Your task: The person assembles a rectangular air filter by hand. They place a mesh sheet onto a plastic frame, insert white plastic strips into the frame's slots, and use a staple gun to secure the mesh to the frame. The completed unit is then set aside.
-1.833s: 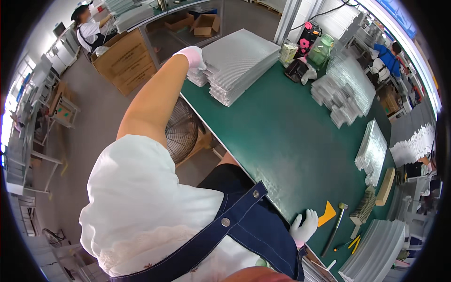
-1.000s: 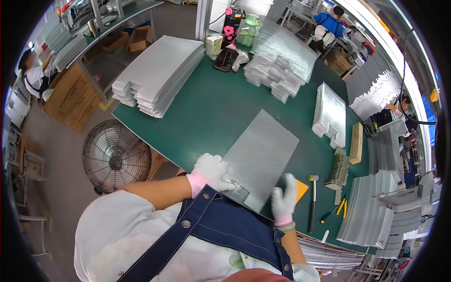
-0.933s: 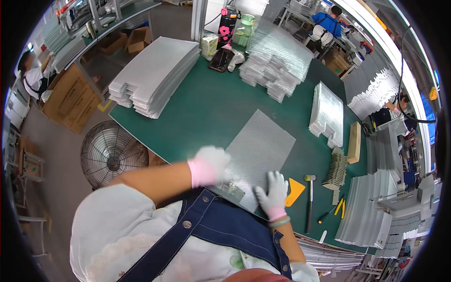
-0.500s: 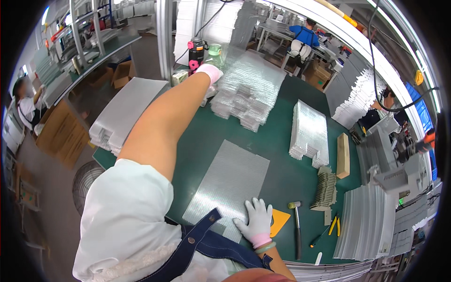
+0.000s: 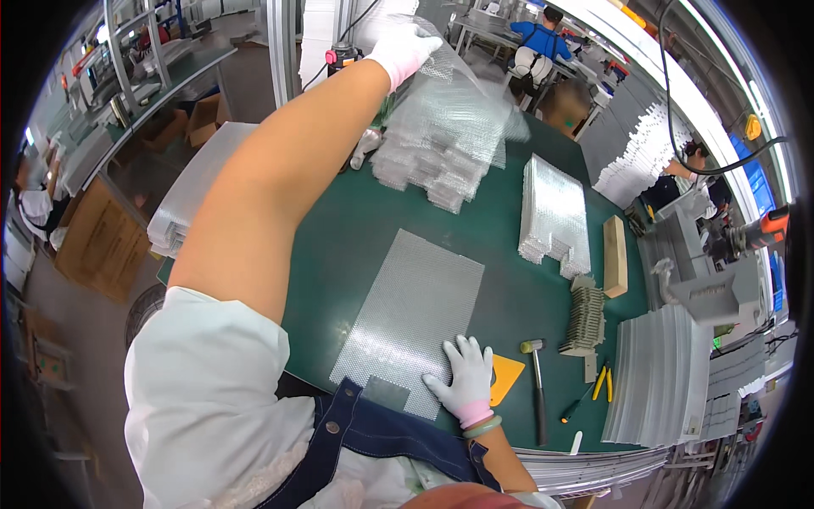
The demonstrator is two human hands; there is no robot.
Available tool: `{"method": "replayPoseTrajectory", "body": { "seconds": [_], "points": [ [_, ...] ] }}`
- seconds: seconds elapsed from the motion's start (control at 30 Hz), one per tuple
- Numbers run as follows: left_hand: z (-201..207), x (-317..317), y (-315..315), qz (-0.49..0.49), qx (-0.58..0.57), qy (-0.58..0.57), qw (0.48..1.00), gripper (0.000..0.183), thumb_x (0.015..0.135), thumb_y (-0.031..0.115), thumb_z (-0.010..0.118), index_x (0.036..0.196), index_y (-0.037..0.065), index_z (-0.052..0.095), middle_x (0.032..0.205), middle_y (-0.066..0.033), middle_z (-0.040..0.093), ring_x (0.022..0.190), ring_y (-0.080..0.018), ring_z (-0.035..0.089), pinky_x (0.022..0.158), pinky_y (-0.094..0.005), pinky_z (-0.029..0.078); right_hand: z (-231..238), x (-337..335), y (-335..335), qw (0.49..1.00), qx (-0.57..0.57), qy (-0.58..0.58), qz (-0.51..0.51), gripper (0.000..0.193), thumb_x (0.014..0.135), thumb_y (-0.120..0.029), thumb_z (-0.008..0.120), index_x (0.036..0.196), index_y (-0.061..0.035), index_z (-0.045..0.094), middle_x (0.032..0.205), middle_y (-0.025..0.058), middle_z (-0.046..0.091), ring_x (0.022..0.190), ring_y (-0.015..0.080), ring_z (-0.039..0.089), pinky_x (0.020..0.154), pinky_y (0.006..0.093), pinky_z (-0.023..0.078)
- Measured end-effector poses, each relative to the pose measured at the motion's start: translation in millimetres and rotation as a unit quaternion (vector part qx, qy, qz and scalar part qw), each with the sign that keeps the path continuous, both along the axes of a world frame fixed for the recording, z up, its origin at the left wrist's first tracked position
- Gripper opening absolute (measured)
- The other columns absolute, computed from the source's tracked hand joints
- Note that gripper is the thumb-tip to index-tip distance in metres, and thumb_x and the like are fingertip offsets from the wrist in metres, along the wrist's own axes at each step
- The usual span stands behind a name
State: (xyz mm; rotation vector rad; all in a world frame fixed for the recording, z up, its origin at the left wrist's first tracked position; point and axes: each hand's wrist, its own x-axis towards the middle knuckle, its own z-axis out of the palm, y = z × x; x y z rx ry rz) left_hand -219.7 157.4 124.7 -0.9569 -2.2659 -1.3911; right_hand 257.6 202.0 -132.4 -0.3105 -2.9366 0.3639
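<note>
My left hand [image 5: 405, 51], in a white glove with a pink cuff, reaches to the back of the table. Its fingers are closed on the top edge of a clear plastic sheet [image 5: 462, 85], which is lifted and blurred above a stack of similar clear sheets [image 5: 437, 165]. In front of me lies a silvery perforated sheet [image 5: 420, 297] with a notch in its near edge. My right hand [image 5: 465, 377], gloved too, rests with fingers spread at that sheet's right edge. Beside it is a yellow triangular piece [image 5: 506, 377].
Right of my hand lie a hammer [image 5: 538, 399], yellow-handled pliers [image 5: 603, 383] and a row of metal plates [image 5: 585, 318]. Farther back are a wooden block [image 5: 615, 254] and a stack of notched silvery sheets [image 5: 555, 212]. Other sheets [image 5: 203, 187] stand left; people work beyond.
My left hand has moved from beside the green bottle to the far edge of the clear stack and raised a sheet. My right hand stays on the perforated sheet.
</note>
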Motion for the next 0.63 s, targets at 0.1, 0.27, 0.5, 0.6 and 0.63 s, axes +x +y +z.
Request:
{"method": "replayPoseTrajectory", "body": {
  "seconds": [0.1,0.27,0.5,0.6,0.63],
  "points": [
    [6.4,7.8,-3.4,0.004,0.125,0.035,0.991,0.041,0.088,0.035,0.068,0.106,-0.002,0.070,0.091,-0.0138,0.072,0.084,-0.0235,0.068,0.079,-0.0365,0.052,-2.0,0.8,-0.6,1.000,0.008,-0.004,-0.003,0.075,0.073,-0.051,0.075,0.130,-0.0058,0.058,0.137,0.0206,0.052,0.134,0.0377,0.041,0.112,0.0595,0.024],
    [0.1,-15.5,-3.8,0.020,-0.050,0.080,0.995,0.037,0.087,0.032,0.068,0.104,-0.001,0.071,0.093,-0.0156,0.073,0.088,-0.0277,0.069,0.083,-0.0369,0.052,-2.8,0.7,-0.7,0.999,0.036,-0.013,0.007,0.074,0.076,-0.054,0.071,0.132,-0.0071,0.057,0.138,0.0188,0.052,0.133,0.0358,0.043,0.113,0.0582,0.024],
    [16.1,0.2,-7.7,-0.033,-0.027,-0.036,0.998,0.039,0.087,0.033,0.069,0.110,0.002,0.071,0.099,-0.0157,0.072,0.095,-0.0256,0.067,0.089,-0.0345,0.050,75.5,-68.9,33.6,0.969,-0.009,0.241,0.049,0.054,0.079,-0.029,0.074,0.123,-0.0006,0.058,0.125,0.0207,0.058,0.115,0.0404,0.054,0.100,0.0507,0.042],
    [-1.5,-14.1,-14.2,-0.012,-0.046,0.011,0.999,0.041,0.087,0.034,0.070,0.114,0.003,0.071,0.101,-0.0162,0.072,0.096,-0.0254,0.067,0.091,-0.0341,0.050,150.0,-163.5,46.6,0.920,0.089,0.354,0.141,0.051,0.081,-0.022,0.073,0.125,-0.0014,0.057,0.128,0.0207,0.056,0.120,0.0402,0.052,0.101,0.0508,0.041],
    [2.4,-15.3,-9.8,-0.017,-0.040,0.013,0.999,0.041,0.087,0.034,0.070,0.114,0.003,0.071,0.101,-0.0162,0.072,0.096,-0.0254,0.067,0.091,-0.0341,0.050,161.0,-193.4,57.3,0.921,0.086,0.329,0.188,0.055,0.082,-0.023,0.072,0.130,-0.0020,0.055,0.132,0.0202,0.055,0.124,0.0401,0.051,0.108,0.0508,0.036]
  ]
}}
